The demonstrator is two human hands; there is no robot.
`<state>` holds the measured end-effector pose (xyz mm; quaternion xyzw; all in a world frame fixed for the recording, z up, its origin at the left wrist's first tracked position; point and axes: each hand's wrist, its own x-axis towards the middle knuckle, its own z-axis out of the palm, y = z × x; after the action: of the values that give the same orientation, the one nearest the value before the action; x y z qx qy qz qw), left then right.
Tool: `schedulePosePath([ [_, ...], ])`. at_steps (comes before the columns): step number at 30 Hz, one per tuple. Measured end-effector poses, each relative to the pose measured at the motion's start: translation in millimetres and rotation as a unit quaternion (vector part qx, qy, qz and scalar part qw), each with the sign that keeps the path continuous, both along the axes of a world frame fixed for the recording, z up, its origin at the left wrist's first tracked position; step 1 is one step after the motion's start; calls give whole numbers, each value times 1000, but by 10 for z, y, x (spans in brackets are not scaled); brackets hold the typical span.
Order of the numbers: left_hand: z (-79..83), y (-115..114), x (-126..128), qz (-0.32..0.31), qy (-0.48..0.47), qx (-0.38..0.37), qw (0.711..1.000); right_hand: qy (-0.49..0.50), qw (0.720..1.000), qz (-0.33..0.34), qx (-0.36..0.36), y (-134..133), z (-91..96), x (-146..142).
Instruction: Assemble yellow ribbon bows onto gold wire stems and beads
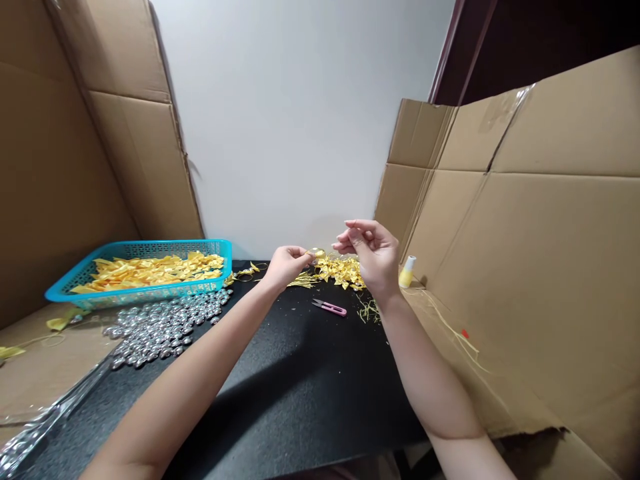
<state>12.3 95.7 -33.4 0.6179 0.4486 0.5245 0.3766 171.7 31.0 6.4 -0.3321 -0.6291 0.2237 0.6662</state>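
fingers: left hand (pixel 287 267) has thumb and forefinger pinched on a small yellow ribbon piece (pixel 319 253), out at their tips; right hand (pixel 376 253) is raised just beside it, fingers half curled; whether they pinch a fine thread, i cannot tell
ribbon: probably very light, soft and a little slippery, judging by the satin sheen; likely to crease under a hard squeeze, so best taken by a narrow end, lightly
beyond the fingertips: a heap of yellow bows (pixel 341 270); thin gold strips (pixel 304 281) near the left fingers
nearer the body than the fingers: pink snips (pixel 333 308); pale clippings (pixel 369 311) by the right wrist
right of the fingers: a yellow thread cone (pixel 407 275)
left of the fingers: silver beads (pixel 163 327), looking smooth and hard; farther out, a blue basket (pixel 57 292) of folded ribbons (pixel 155 272)
lettering: none readable on cone, snips or cardboard (pixel 540 253)
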Motion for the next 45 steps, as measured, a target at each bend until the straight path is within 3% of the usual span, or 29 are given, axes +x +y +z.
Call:
schedulePosePath([
  [5, 81, -101, -1, -33, -18, -32, 999, -19, 999, 43, -3, -83, -24, -93],
  [9, 161, -224, -3, -114, -101, -91, 984, -48, 992, 110, -31, -39, -103, -161],
  [14, 255, -301, -26, -187, -178, -137, 956, -96, 995, 19, -6, 35, -151, -149],
  [26, 427, -463, -52, -181, -183, -101, 961, -168, 982, -75, 36, -148, -12, -45],
  [35, 423, -507, -49, -144, -178, -59, 972, -210, 970, -110, 58, -196, 14, -26],
  [45, 395, -556, -64, -143, -128, 49, 980, -200, 974, -97, 48, -218, 28, -37],
])
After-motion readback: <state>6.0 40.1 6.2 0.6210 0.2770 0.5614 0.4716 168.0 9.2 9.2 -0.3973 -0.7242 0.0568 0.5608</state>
